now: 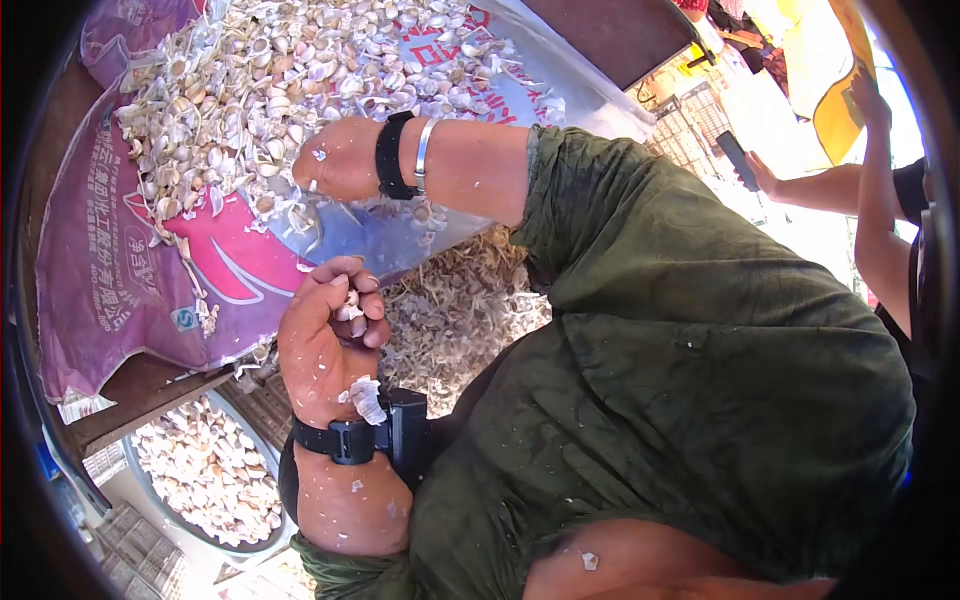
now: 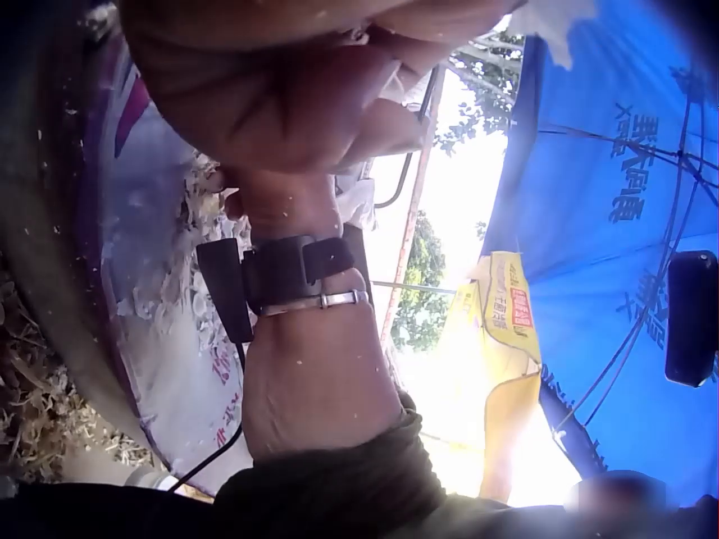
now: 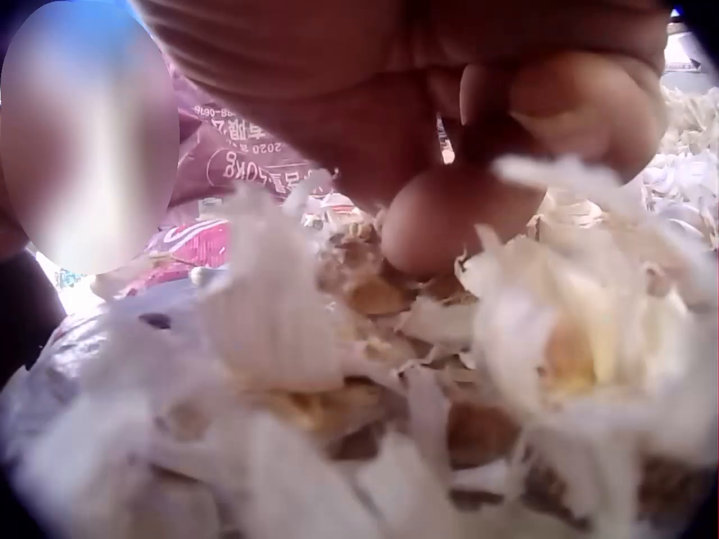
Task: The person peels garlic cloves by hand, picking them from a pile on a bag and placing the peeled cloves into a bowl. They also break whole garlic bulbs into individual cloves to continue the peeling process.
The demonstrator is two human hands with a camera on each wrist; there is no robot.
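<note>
In the head view my left hand (image 1: 312,345), lower of the two, holds a few garlic cloves (image 1: 350,312) in its curled fingers. The left wrist view shows its palm close up, cloves out of sight. My right hand (image 1: 340,160) reaches into a heap of loose garlic cloves (image 1: 270,75) with papery skins. In the right wrist view its curled fingers (image 3: 449,225) come down among the skins and cloves; I cannot tell whether they pinch one. The heap lies on purple and clear plastic sacking (image 1: 95,240).
A tub (image 1: 270,455) of cloves stands low at the left, below the wooden table edge (image 1: 150,405). Discarded skins (image 1: 460,320) are piled beneath the sacking. At the right, another person's hand (image 1: 765,178) is beside a dark phone-like object (image 1: 737,160). A blue canopy (image 2: 607,191) hangs overhead.
</note>
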